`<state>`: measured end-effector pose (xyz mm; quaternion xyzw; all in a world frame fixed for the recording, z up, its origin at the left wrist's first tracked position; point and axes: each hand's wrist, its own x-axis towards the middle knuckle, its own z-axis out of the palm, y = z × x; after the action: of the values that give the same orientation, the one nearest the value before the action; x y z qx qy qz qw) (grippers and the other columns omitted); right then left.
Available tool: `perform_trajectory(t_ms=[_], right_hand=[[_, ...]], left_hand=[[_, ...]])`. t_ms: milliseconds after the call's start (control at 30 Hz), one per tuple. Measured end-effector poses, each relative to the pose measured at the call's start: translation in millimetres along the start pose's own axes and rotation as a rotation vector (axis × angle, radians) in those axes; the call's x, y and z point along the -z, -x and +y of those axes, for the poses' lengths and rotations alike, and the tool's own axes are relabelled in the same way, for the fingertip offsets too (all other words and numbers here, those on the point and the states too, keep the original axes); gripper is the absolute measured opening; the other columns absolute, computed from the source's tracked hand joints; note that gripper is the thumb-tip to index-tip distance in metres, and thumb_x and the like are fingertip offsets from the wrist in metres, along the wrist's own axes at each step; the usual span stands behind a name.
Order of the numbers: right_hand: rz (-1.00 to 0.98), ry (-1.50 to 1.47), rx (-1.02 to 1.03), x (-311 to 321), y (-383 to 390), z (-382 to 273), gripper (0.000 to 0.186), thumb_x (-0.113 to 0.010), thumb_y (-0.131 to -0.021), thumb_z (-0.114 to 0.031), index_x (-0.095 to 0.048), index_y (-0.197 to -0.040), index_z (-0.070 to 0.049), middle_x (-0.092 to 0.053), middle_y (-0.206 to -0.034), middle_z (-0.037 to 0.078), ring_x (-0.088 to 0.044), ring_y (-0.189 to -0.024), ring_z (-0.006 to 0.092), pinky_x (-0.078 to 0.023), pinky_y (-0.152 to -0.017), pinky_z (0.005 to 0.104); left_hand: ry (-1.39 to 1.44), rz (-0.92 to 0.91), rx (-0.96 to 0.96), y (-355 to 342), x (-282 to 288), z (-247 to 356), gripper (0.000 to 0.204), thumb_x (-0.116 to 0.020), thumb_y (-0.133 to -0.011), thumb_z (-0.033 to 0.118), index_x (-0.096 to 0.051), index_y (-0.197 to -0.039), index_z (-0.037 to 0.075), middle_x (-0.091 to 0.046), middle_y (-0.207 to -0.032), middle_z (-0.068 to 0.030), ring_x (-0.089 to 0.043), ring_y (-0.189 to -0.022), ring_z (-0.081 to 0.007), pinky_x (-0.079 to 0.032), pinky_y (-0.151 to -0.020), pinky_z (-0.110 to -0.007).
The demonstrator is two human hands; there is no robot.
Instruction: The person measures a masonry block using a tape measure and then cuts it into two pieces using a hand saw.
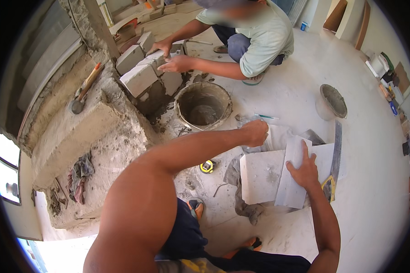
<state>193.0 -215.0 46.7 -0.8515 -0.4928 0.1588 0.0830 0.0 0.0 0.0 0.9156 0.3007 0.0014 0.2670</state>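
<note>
My right hand [305, 169] grips a narrow white block [292, 191], fingers and thumb spread over it, on top of broader white blocks [262, 175]. My left hand [256, 133] is closed above the blocks' far left, beside crumpled grey-white material [279, 137]; what it holds I cannot make out. A saw with a yellow handle [328, 186] and long dark blade [336, 150] lies at the blocks' right. A dark cloth [246, 209] lies under their left side. A thin teal stick [266, 116] is just beyond my left hand. A yellow tape measure [207, 166] lies below my forearm.
A co-worker [259, 41] squats opposite, hands on a stack of white blocks [139, 79]. Two mortar buckets [182, 109] [323, 102] stand on the floor. A rough concrete step [86, 132] at left carries a mallet [77, 107] and rags [79, 177]. Assorted items [387, 77] line the right wall.
</note>
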Motion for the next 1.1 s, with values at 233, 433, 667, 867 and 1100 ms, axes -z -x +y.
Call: perform_trajectory(t_ms=[233, 433, 667, 867, 1100], right_hand=[[0.029, -0.176, 0.012, -11.9, -9.1, -11.5, 0.109, -0.082, -0.086, -0.042, -0.019, -0.173, -0.026, -0.046, -0.146, 0.038, -0.060, -0.128, 0.0581, -0.051, -0.111, 0.0586], [0.042, -0.476, 0.145, -28.7, -13.6, -35.0, 0.108, -0.082, -0.088, -0.039, -0.019, -0.172, -0.019, -0.043, -0.153, 0.036, -0.054, -0.139, 0.0509, -0.047, -0.116, 0.0554], [0.011, -0.793, 0.206, -34.8, -9.1, -69.2, 0.099, -0.076, -0.097, -0.038, -0.018, -0.173, -0.011, -0.044, -0.157, 0.035, -0.048, -0.146, 0.0453, -0.041, -0.121, 0.0515], [0.250, -0.478, 0.492, -30.7, -28.6, -35.0, 0.075, -0.062, -0.107, -0.029, -0.027, -0.171, -0.010, -0.046, -0.159, 0.030, -0.046, -0.148, 0.0432, -0.036, -0.124, 0.0508], [0.420, -0.273, 0.385, -39.7, -56.1, 42.5, 0.066, -0.061, -0.107, -0.020, -0.036, -0.167, -0.009, -0.051, -0.152, 0.028, -0.049, -0.141, 0.0463, -0.038, -0.121, 0.0521]], left_hand=[[0.433, -0.057, 0.004, 74.7, 1.1, 24.6, 0.066, -0.078, -0.095, 0.046, -0.063, -0.134, -0.004, -0.070, -0.127, -0.0286, -0.070, -0.117, -0.0406, -0.056, -0.101, -0.050], [0.793, -0.076, 0.179, 112.0, -33.3, 80.9, 0.117, -0.087, -0.083, 0.060, -0.032, -0.156, -0.013, -0.058, -0.145, -0.0322, -0.060, -0.137, -0.0413, -0.050, -0.115, -0.046], [0.683, 0.067, 0.375, 122.4, -16.2, 70.3, 0.132, -0.091, -0.078, 0.049, -0.014, -0.163, -0.017, -0.051, -0.151, -0.0391, -0.059, -0.139, -0.0439, -0.048, -0.120, -0.043], [0.588, 0.140, 0.349, 170.3, 25.9, 12.9, 0.121, -0.092, -0.079, 0.048, -0.027, -0.164, -0.006, -0.054, -0.151, -0.0309, -0.056, -0.141, -0.0412, -0.043, -0.122, -0.049], [0.609, 0.444, 0.379, 314.8, 49.3, -45.2, 0.115, -0.087, -0.079, 0.049, -0.032, -0.165, -0.002, -0.058, -0.145, -0.0326, -0.064, -0.130, -0.0435, -0.053, -0.114, -0.053]])
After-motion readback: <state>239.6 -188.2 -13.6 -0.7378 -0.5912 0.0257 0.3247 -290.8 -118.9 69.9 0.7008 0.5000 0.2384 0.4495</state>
